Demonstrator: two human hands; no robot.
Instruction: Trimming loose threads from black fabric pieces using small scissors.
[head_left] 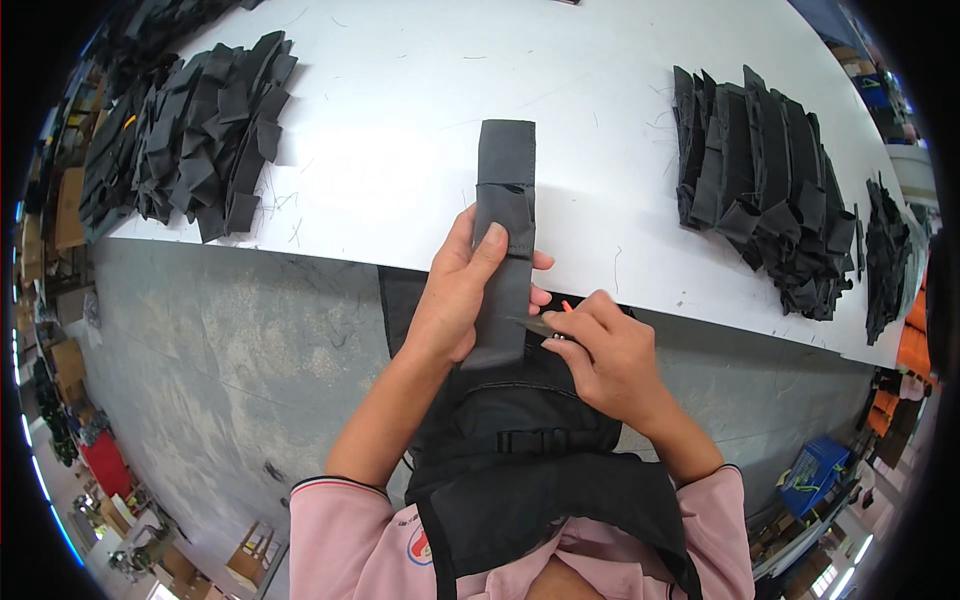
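Observation:
My left hand [452, 295] is closed around a long dark grey fabric strip [507, 152], thumb on top and fingertips showing past its right edge. The strip stands lengthwise in front of me, with a stitched fold across its middle and its far part over the table. In my right hand [612, 360] is a pair of thread snips [536, 326] with a bit of orange at the handle. Their blades point left and meet the right edge of the strip's near part; whether a thread lies between them is too small to tell.
On the white table [390, 120], a heap of dark fabric strips [215, 130] lies at the left and a layered stack of strips [760, 170] at the right. A smaller dark bundle [885, 255] rests by the right edge. Loose threads are scattered about. A blue crate [813, 475] stands on the floor.

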